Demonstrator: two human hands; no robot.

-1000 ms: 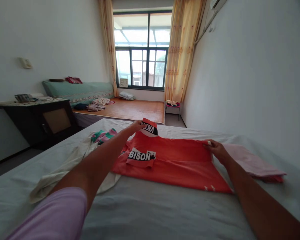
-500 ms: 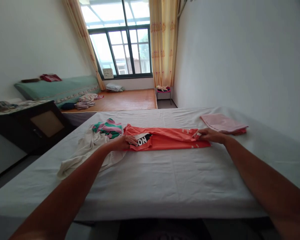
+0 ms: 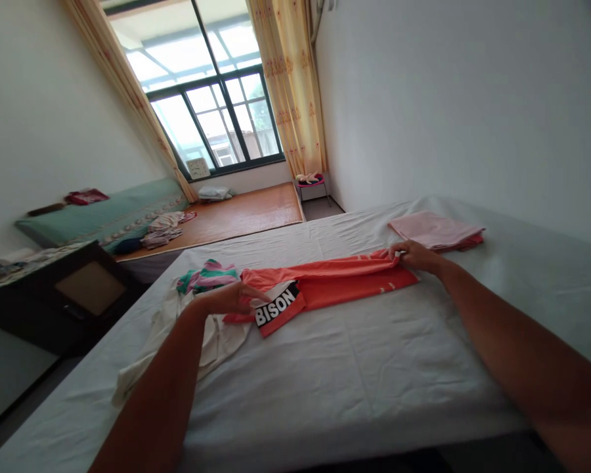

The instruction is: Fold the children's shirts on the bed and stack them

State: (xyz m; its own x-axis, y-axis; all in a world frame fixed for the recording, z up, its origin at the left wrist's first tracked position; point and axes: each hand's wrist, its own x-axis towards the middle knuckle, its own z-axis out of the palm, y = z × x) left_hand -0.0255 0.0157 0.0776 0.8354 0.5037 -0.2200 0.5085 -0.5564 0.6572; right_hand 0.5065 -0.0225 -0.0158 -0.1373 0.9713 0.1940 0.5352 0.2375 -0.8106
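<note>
- The orange T-shirt (image 3: 335,281) lies folded into a long narrow strip across the middle of the bed (image 3: 354,368), which is covered by a white sheet.
- The left hand (image 3: 229,299) rests on the strip's left end, fingers stretched out flat and together, touching the cloth just beside a black patch lettered "BISON" (image 3: 276,307).
- The right hand (image 3: 412,255) is at the strip's right end, fingers pinched on the cloth's upper edge, which is slightly raised there.
- A green, pink and white striped garment (image 3: 207,276) lies bunched just behind the left hand, on top of a cream garment (image 3: 177,341) spread toward the bed's left edge.
- A folded pink cloth (image 3: 436,230) lies just behind the right hand, apart from the T-shirt.
- A dark cabinet (image 3: 54,295) stands left of the bed.
</note>
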